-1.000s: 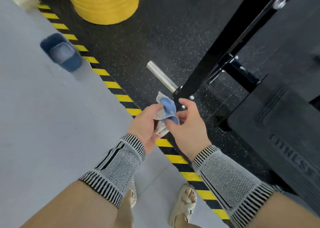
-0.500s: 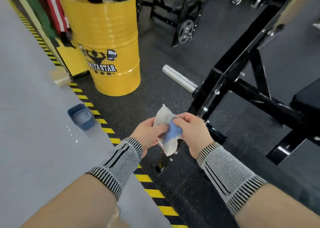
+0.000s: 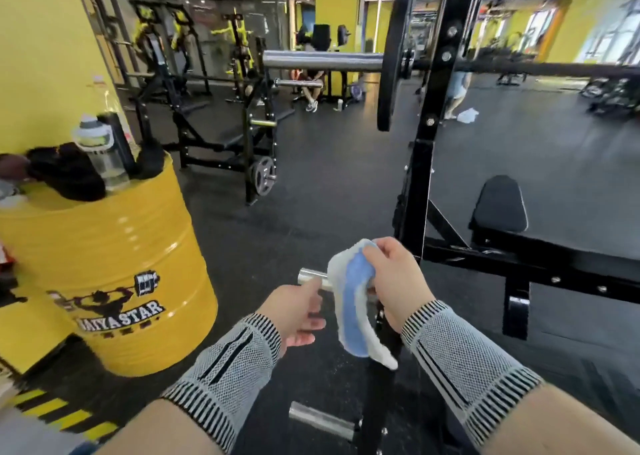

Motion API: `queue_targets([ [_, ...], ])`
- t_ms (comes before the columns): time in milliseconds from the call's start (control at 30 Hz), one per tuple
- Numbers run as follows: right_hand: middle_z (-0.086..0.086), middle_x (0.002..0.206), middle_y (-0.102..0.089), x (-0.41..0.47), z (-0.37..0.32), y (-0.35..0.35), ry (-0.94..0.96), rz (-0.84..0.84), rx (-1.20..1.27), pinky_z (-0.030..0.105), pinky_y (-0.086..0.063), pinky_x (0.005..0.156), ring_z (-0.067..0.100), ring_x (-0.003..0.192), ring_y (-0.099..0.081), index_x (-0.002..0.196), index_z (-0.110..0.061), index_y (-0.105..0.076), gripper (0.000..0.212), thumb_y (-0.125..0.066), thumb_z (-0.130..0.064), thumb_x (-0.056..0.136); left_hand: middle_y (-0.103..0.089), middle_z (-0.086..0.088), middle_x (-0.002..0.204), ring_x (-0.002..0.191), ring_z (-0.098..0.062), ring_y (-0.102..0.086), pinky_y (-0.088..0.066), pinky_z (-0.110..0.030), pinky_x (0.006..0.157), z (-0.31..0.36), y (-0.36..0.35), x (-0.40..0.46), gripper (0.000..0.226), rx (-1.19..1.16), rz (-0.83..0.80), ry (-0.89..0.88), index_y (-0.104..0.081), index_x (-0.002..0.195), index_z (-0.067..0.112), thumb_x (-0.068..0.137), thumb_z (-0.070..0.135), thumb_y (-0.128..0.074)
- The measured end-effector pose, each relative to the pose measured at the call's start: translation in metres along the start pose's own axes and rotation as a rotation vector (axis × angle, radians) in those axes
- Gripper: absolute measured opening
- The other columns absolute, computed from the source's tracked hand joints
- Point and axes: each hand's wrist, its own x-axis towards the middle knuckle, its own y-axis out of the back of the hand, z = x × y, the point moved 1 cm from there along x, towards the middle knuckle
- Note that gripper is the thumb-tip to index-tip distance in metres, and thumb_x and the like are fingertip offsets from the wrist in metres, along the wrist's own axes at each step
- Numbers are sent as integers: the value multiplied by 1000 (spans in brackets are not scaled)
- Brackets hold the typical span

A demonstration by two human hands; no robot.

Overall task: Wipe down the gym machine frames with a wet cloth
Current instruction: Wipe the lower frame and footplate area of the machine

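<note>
2 hands reach forward at waist height in front of a black machine frame. Right hand pinches the top of a blue and white cloth, which hangs down limp. Left hand is just beside it, palm inward, fingers loosely curled, gripping nothing. Both wrists wear grey knit sleeves.

soft blue-and-white fabric cloth, glossy black-painted metal frame, polished chrome peg, glossy yellow drum
</note>
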Motion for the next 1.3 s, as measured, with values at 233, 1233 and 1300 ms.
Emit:
queue_targets([
  [233, 11, 91, -57, 36, -37, -15, -52, 66, 294, 32, -49, 59, 24, 80, -55, 91, -15, -57, 11, -49, -8, 95, -68, -20, 114, 106, -33, -66, -50, -42, 93, 68, -10, 46, 86, -228, -447, -21, -66, 117, 1, 89, 73, -29],
  [1233, -5, 103, -58, 337, -61, 23, -128, 726, -532, 31, -52, 77, 12, 77, -59, 93, -28, -64, 17, -57, -16, 83, -62, -3, 114, 93, -20, -62, -48, -30, 80, 256, -135, 362, 38, -134, -451, -405, -45, 136, 31, 99, 23, -38],
  [1300, -10, 105, -56, 353, -64, 29, -134, 740, -579, 22, -48, 74, 5, 83, -58, 97, -27, -65, 20, -55, -14, 85, -53, -5, 130, 107, -19, -57, -42, -19, 86, 262, -165, 390, 44, -51, -457, -418, -31, 147, 25, 102, 23, -33],
])
